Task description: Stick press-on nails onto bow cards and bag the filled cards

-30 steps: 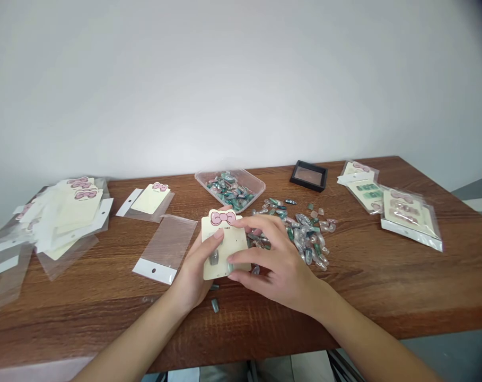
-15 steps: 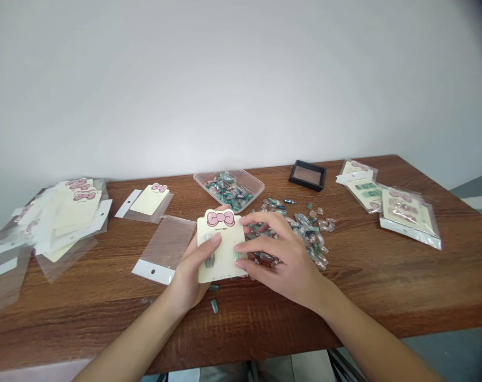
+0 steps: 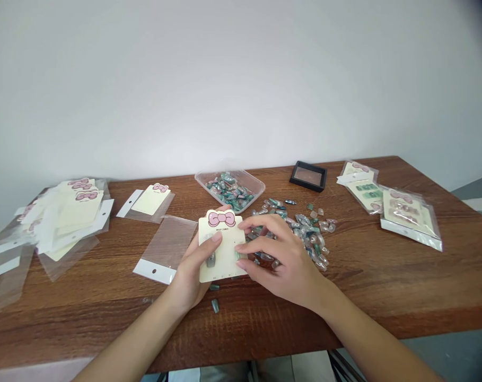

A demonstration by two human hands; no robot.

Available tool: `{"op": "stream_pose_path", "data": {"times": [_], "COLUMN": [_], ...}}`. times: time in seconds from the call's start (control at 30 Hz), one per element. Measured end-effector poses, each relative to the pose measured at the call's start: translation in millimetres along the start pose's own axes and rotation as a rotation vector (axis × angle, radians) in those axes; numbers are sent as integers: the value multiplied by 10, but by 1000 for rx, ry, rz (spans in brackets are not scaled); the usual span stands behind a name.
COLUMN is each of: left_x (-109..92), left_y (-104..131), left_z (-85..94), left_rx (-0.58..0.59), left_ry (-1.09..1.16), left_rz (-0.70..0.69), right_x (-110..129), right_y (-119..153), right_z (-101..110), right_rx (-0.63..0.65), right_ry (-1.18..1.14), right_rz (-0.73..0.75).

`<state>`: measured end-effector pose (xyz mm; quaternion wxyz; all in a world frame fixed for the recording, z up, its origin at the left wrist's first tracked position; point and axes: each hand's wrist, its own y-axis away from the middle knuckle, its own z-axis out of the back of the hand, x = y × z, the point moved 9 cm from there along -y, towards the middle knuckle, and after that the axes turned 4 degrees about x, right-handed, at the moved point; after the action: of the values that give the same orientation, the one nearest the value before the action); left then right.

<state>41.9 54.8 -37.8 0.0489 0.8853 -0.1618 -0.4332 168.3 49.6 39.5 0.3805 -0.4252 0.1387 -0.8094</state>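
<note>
My left hand (image 3: 193,270) grips a cream display card (image 3: 224,254) with a pink bow at its top, thumb across the front and fingers behind. A grey press-on nail (image 3: 211,260) sits on the card's left side, partly under the thumb. At the card's right edge my right hand (image 3: 278,249) pinches a small pale green press-on nail (image 3: 237,255) between thumb and fingers, against the card's face. Two loose dark green nails, one of them this nail (image 3: 215,305), lie on the table below the card. Behind my right hand spreads a pile of mixed nails (image 3: 304,225).
A clear plastic tub (image 3: 259,183) of nails stands at the back, with a black frame box (image 3: 308,176) to its right. An unfilled clear bag (image 3: 167,241) lies left of my hands. Bagged cards (image 3: 81,212) are heaped far left; packed nail sets (image 3: 410,212) lie right.
Hands and card stay in nearly the same pose. The whole view has shifted very slightly.
</note>
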Motion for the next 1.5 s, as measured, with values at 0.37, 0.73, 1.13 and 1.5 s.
{"op": "stream_pose_path", "data": {"times": [0.37,0.73,1.13,1.5], "left_x": [-36,-135,-236,-50], "left_y": [-32,-58,-71,-7], "left_z": [10,62,75,-13], "left_rx": [-48,-68,-106,-25], "left_ry": [-22,22,-16,-76], "left_rz": [-4,-48,-103,5], "right_x": [163,280,135,30], "right_y": [55,93,40,24], "right_z": [-68,-244,-288,-13], "right_rx": [15,67,158,-71], "right_ry": [377,693,514,158], "right_rz": [204,315,158,45]}}
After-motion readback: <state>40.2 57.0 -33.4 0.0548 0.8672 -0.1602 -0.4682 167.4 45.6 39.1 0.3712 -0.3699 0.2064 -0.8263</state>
